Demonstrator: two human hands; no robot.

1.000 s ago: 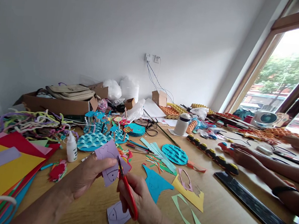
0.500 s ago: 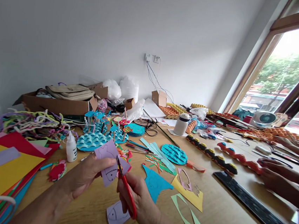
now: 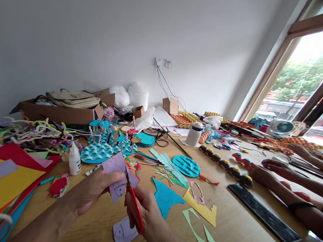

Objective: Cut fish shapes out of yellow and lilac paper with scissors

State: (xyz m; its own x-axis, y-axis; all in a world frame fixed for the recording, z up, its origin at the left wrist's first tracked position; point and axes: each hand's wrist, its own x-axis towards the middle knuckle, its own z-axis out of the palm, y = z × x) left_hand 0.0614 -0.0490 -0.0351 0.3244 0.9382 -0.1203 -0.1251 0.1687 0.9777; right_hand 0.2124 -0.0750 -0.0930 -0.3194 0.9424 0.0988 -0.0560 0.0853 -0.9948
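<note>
We've got a plain pale wall (image 3: pixel 110 28) behind everything, with a pair of sockets (image 3: pixel 162 63) partway up and thin cables (image 3: pixel 165 84) drooping down from them. Over on our right there's a big wood-framed window (image 3: pixel 306 72), super bright, with a leafy tree (image 3: pixel 299 83) outside. Daylight gives our light wood tabletop (image 3: pixel 88 224) a soft sheen on that side, and the wall's far left looks kinda greyer.

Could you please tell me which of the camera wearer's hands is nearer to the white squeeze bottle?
Left. The left hand, holding purple paper, is just right of the bottle and closer to the camera; the right hand, holding scissors, is farther right.
</note>
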